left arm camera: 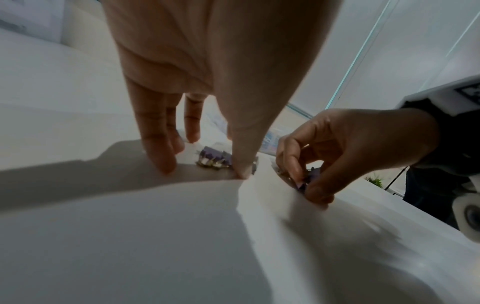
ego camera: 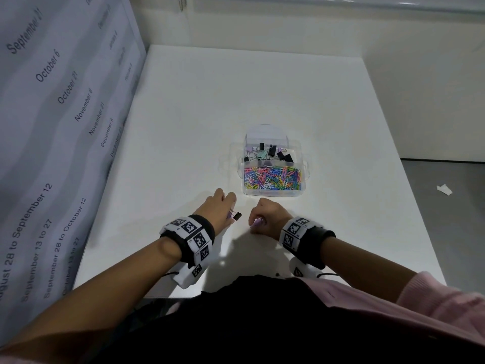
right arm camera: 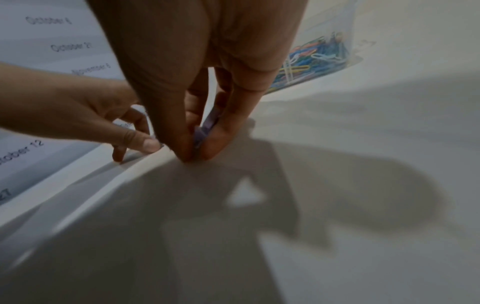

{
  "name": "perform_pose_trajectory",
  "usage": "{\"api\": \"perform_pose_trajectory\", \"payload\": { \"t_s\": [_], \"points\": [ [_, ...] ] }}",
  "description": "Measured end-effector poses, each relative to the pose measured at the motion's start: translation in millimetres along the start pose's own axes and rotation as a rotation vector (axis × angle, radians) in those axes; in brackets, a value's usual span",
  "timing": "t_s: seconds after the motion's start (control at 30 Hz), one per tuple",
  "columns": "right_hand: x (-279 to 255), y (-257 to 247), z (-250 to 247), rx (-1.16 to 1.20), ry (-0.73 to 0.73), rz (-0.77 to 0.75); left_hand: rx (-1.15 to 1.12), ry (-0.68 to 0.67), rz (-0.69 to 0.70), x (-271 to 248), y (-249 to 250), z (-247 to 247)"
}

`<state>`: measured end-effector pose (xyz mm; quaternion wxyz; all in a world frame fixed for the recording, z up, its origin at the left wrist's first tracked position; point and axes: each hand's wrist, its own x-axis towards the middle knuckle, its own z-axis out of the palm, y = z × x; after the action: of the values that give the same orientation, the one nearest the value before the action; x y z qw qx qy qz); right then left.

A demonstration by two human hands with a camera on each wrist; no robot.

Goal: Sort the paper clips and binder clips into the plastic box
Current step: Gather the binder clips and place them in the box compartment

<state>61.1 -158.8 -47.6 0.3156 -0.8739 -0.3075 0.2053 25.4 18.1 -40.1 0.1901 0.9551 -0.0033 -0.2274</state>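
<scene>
The plastic box (ego camera: 273,191) sits on the tabletop (ego camera: 199,106), binder clips (ego camera: 267,152) in its far compartment, paper clips (ego camera: 273,177) in its near one. Both hands lie just before it, left hand (ego camera: 219,206) beside right hand (ego camera: 267,215).

Right hand (right arm camera: 197,72) pinching a purple binder clip (right arm camera: 205,127) at the white tabletop (right arm camera: 337,185).
Thumb and fingertips close on the clip, tips touching the surface. Left hand (right arm camera: 78,115) just beside, fingertips down. Plastic box (right arm camera: 348,24) well behind, coloured paper clips (right arm camera: 309,59) inside. Printed date sheet (right arm camera: 39,82) at left.
</scene>
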Motion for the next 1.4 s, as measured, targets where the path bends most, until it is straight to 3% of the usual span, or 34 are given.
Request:
{"api": "perform_pose_trajectory", "payload": {
  "t_s": [0.1,0.3,0.6,0.83,1.03,1.27,1.4],
  "points": [
    [2.2,3.2,-3.2,-0.023,-0.042,0.002,0.008,0.011,-0.024,-2.5,0.1,-2.7],
    [-1.5,9.0,-7.2,-0.090,-0.119,0.095,-0.063,0.015,0.071,-4.3,6.5,3.9],
    [-2.3,5.4,-17.2,-0.209,-0.221,0.283,0.175,-0.179,0.012,3.7,17.2,-8.5],
    [-5.9,12.3,-19.5,-0.263,-0.200,0.270,0.252,-0.104,0.009,1.9,14.3,-8.0],
    [-4.6,13.0,-25.7,-0.237,-0.188,0.249,0.231,-0.055,0.054,-0.9,9.8,-7.6],
    [0.0,3.1,-58.9,-0.219,-0.238,0.198,0.142,-0.038,0.014,-2.1,5.4,-4.7],
    [18.6,-10.8,-97.1,-0.102,-0.084,0.224,0.038,-0.018,-0.004,-0.5,6.7,-4.6]
  ]
}}
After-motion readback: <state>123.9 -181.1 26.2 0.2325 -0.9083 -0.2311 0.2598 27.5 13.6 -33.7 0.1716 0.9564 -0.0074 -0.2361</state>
